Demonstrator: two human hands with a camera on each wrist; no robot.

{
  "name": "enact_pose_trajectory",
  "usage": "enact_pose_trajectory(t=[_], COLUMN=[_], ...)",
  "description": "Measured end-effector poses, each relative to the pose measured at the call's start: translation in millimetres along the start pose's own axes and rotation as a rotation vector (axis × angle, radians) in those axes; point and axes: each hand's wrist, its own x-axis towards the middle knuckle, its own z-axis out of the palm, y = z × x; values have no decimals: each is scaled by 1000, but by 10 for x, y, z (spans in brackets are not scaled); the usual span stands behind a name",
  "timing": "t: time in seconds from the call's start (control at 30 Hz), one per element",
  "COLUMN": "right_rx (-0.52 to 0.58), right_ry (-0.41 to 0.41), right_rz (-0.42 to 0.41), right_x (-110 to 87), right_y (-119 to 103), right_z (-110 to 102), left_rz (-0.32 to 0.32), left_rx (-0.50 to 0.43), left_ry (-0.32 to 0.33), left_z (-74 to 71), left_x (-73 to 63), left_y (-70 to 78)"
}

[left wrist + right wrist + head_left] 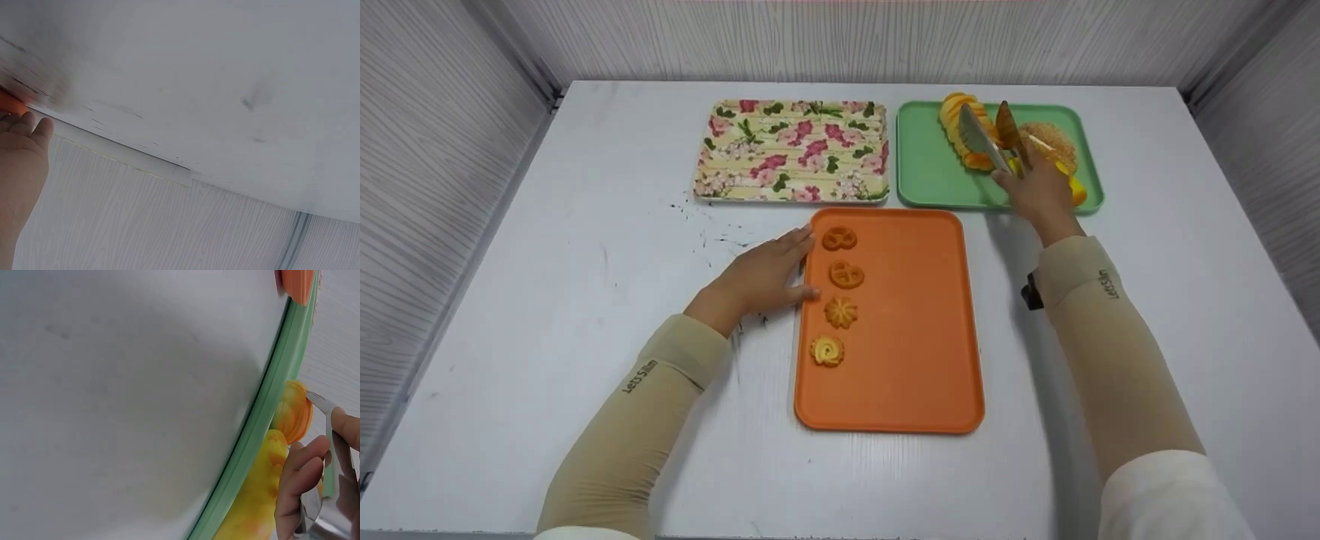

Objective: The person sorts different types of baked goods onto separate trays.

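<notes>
My right hand [1044, 191] grips metal tongs [981, 136] over the green tray [919, 161]. The two tong arms stand apart, one above a long sliced-looking bread roll [954, 129], the other between it and a sesame bun [1056, 140]. A yellow food piece [1078, 192] lies partly under this hand; the right wrist view shows the yellow piece [253, 495] by the tray rim. My left hand [757, 276] touches the left edge of the orange tray [911, 322], fingers extended. Two pretzel-shaped cookies [846, 274], a flower-shaped cookie [841, 312] and a swirl cookie [827, 350] form a column there.
A floral tray [795, 154] lies left of the green one, behind the orange tray. All three trays are on a white table [547, 300] with dark scuff marks. Pale wood-grain panels [855, 41] rise behind the table and at its sides.
</notes>
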Motion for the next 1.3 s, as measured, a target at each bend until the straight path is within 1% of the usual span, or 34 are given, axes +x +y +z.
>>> enact_pose_trajectory(t=[0.07,0.17,0.23,0.4,0.53,0.7,0.87,1.0,1.1,1.2,1.3], right_rx=[24,67,78,72,57,55,49,41,12,-39,-74], right_ry=[0,17,34,73,84,54,9,-38,-56,-74,-113], right_rz=[6,-11,-29,-95,-158,-217,-327,-392,-430,-469,-502], right_x=[-1,-20,-34,-89,-138,-207,-275,-331,-364,-401,-450], right_y=[17,38,44,13,-25,-59,-84,-129,-174,-216,-253], right_z=[4,0,-8,-11,13,63,156,229,281,327,360], left_rz=[-1,-4,-5,-7,-7,2,11,13,13,12,10], left_rx=[0,-1,2,10,16,19,15,18,24,22,20], left_ry=[1,1,0,5,7,5,3,4,1,0,2], left_z=[-1,-4,-7,-8,-5,-4,-8,-7,-6,-6,-6], left_x=[-1,-8,-11,-15,-16,-12,-15,-16,-12,-7,-4], left_y=[0,0,1,0,-5,-4,9,11,8,5,3])
